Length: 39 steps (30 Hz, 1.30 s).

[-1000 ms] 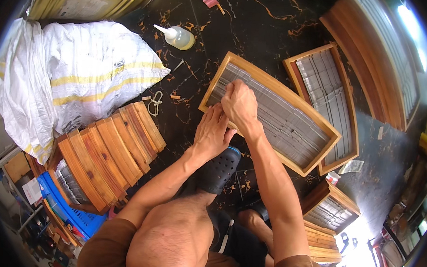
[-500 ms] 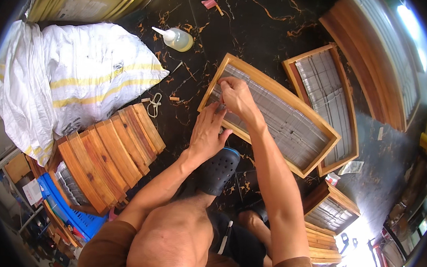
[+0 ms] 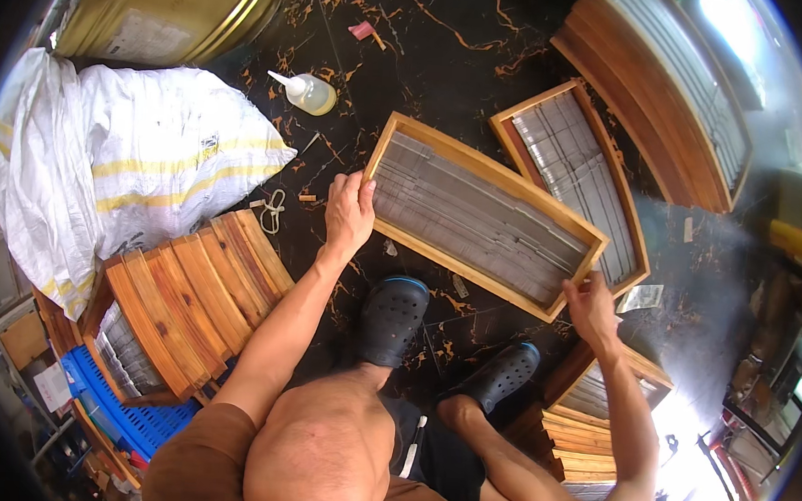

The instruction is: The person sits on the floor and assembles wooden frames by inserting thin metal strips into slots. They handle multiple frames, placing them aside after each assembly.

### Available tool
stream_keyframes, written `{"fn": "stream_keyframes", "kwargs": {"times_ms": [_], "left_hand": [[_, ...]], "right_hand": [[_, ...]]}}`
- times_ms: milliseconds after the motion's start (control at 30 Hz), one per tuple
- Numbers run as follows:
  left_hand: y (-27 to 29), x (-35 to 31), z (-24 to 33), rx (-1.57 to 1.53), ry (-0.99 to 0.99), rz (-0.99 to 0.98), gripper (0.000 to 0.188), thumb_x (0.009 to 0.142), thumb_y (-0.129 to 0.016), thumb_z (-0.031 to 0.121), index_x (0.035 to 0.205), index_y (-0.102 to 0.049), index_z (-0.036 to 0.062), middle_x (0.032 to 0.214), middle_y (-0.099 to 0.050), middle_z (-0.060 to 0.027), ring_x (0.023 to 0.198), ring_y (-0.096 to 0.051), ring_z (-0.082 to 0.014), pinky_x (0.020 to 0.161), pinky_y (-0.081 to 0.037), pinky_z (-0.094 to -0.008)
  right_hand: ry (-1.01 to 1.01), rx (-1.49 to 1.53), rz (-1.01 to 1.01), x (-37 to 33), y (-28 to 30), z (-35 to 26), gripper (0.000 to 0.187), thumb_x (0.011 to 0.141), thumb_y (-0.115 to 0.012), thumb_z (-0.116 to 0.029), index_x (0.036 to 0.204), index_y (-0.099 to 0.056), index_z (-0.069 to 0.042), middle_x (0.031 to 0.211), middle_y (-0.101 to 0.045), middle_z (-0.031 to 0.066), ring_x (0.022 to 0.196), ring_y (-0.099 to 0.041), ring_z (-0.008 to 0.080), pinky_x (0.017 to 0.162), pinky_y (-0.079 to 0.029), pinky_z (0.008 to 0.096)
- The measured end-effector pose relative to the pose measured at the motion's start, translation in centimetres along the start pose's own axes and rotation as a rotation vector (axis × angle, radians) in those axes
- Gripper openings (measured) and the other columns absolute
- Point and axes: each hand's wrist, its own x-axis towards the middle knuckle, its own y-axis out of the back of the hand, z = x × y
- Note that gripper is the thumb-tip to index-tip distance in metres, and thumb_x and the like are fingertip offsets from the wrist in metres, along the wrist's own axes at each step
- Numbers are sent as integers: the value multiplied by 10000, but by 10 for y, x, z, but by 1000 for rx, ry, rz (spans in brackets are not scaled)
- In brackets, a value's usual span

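On the dark marbled floor [image 3: 486, 63] in front of the crouching person lies a shallow rectangular wooden frame filled with grey slats [image 3: 481, 216], set at a slant. The left hand [image 3: 348, 212] stretches forward from a straight arm and rests on the frame's near left end, fingers curled over the wooden edge and thumb alongside, a light hold on the rim. The right hand [image 3: 589, 301] reaches out to the frame's near right corner, fingers bent against the wood there; whether it truly grips the corner I cannot tell. Both black clogs [image 3: 389, 319] stand just near of the frame.

Two such slat-filled frames lie flat on the floor: the held one, and a second wooden frame with grey slats [image 3: 575, 174] just right of and beyond it, their corners close together. Farther right leans a larger stack of wooden frames [image 3: 667, 101]. At near left, a pile of reddish wooden slatted frames [image 3: 182, 301] sits tilted above a blue plastic crate [image 3: 120, 412]. At near right lies another low stack of wooden frames [image 3: 592, 428].

One clear squeeze bottle with a white nozzle [image 3: 308, 93] lies on the far floor, beside one white woven sack with yellow stripes [image 3: 122, 155]. One gold metal drum [image 3: 164, 2] stands at the far left.
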Motion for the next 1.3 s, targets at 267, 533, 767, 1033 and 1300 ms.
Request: {"fn": "stream_keyframes", "kwargs": {"times_ms": [267, 533, 767, 1033, 1300], "left_hand": [[28, -5, 35, 77, -118, -17, 223, 1051, -546, 212, 962, -563, 8, 929, -573, -159, 909, -607, -384, 781, -516, -479], [194, -39, 135, -96, -74, 85, 233, 1036, -593, 203, 936, -612, -7, 849, -599, -174, 722, -627, -392, 641, -494, -479], [374, -94, 151, -197, -38, 249, 221, 1030, -623, 163, 926, -624, -32, 733, -580, -93, 587, -558, -205, 519, -421, -382], [504, -214, 14, 126, 443, 493, 261, 1050, -586, 232, 1055, -671, -15, 769, -628, -118, 679, -586, -203, 622, -472, -373], [561, -335, -156, 334, 801, 639, 219, 1014, -543, 152, 976, -655, -32, 910, -652, -259, 919, -633, -432, 825, -479, -469]], "right_hand": [[3, 19, 149, -4, 15, 17, 241, 938, -652, -190, 930, -598, 44, 758, -661, 263, 706, -666, 415, 655, -514, 487], [207, -1, 326, -58, 215, -98, 57, 896, -569, -22, 866, -562, 26, 663, -502, 124, 620, -471, 161, 594, -444, 363], [686, -63, 534, -51, 327, -177, 82, 986, -524, -47, 941, -548, 17, 847, -539, 71, 791, -516, 187, 714, -424, 373], [1033, 39, 10, -127, 170, -445, 123, 768, -662, -30, 700, -561, -12, 547, -534, 70, 464, -489, 159, 439, -367, 341], [1137, -151, -511, -189, 10, -555, 328, 830, -743, -281, 871, -719, 44, 698, -715, 202, 630, -729, 336, 640, -609, 423]]}}
